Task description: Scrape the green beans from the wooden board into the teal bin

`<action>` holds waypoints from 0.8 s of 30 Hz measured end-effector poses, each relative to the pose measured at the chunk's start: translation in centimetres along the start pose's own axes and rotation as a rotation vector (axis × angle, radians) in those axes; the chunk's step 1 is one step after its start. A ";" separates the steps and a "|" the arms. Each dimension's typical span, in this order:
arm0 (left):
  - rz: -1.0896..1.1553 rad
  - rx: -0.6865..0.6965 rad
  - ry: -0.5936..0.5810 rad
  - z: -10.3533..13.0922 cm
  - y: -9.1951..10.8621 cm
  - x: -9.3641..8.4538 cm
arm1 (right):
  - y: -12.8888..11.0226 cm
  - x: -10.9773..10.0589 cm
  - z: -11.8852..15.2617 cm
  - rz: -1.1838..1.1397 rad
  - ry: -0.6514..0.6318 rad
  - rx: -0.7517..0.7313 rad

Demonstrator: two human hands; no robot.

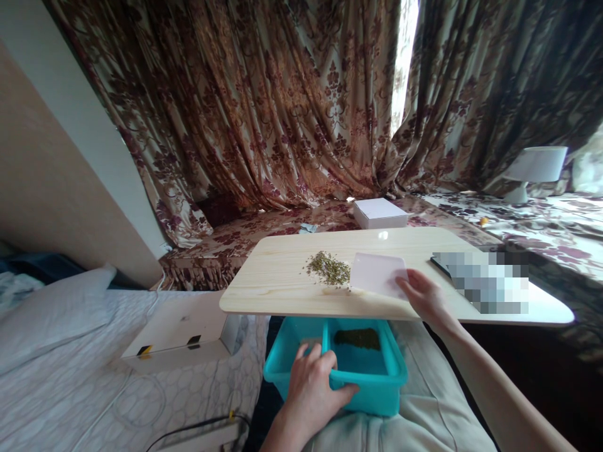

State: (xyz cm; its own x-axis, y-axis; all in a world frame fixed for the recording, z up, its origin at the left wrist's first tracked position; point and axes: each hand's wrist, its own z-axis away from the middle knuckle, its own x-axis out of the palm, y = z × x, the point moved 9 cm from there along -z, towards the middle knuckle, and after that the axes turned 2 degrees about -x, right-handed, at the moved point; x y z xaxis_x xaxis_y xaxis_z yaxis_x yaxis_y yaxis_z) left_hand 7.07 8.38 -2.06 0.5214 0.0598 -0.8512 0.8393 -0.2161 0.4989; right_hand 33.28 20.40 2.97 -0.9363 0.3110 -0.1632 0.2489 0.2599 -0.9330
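My right hand [424, 295] pinches a thin whitish plastic sheet [377, 274] by its right edge, just over the table. The sheet's left edge meets a loose heap of small greenish-brown grains [328, 269] on the pale wooden table [273, 285]. Below the table's near edge, a turquoise two-part box [367, 379] rests on my lap. Dark greenish grains [360, 339] lie in its right compartment. My left hand [313, 383] is curled over the box's near rim, fingers at the divider and thumb outside; its fingertips are partly hidden.
A blurred-out flat device [490, 282] lies on the table's right. Behind the table is a white box [380, 215]. A larger white carton [183, 333] sits on the bed [85, 351] at left, with cables and a power strip [202, 439] nearby. A lamp [537, 166] stands far right.
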 end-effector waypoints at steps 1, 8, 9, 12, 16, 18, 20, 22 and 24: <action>0.000 0.001 0.000 0.0 0.0 0.0 | -0.1 0.1 -0.1 0.002 -0.004 -0.002; 0.000 0.002 0.004 0.0 0.0 0.0 | -0.1 0.3 0.0 0.017 -0.013 -0.006; 0.000 0.000 0.004 0.1 -0.1 0.0 | 0.1 0.2 -0.1 0.017 -0.003 -0.005; 0.001 -0.001 0.000 0.1 -0.2 0.2 | 0.5 -0.3 -0.4 0.020 0.031 -0.002; 0.001 -0.003 -0.003 0.0 -0.2 0.2 | 0.4 -0.2 -0.4 0.019 0.018 -0.001; 0.002 -0.006 -0.003 0.0 -0.2 0.2 | 0.0 0.1 -0.2 0.011 -0.005 -0.004; 0.003 -0.011 -0.002 0.0 -0.2 0.1 | -0.3 0.1 0.0 0.001 -0.017 -0.008; 0.004 -0.015 -0.002 0.0 -0.1 0.1 | -0.5 0.0 0.2 -0.005 -0.018 -0.009; 0.006 -0.014 -0.004 0.0 -0.1 0.0 | -0.6 -0.1 0.3 -0.008 -0.019 -0.007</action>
State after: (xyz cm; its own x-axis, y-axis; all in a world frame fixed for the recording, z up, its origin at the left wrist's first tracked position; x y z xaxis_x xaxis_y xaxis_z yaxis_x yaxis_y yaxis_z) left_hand 7.01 8.38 -2.14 0.5260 0.0547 -0.8487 0.8381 -0.2028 0.5064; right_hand 33.12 19.96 3.44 -0.9427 0.2914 -0.1623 0.2436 0.2689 -0.9318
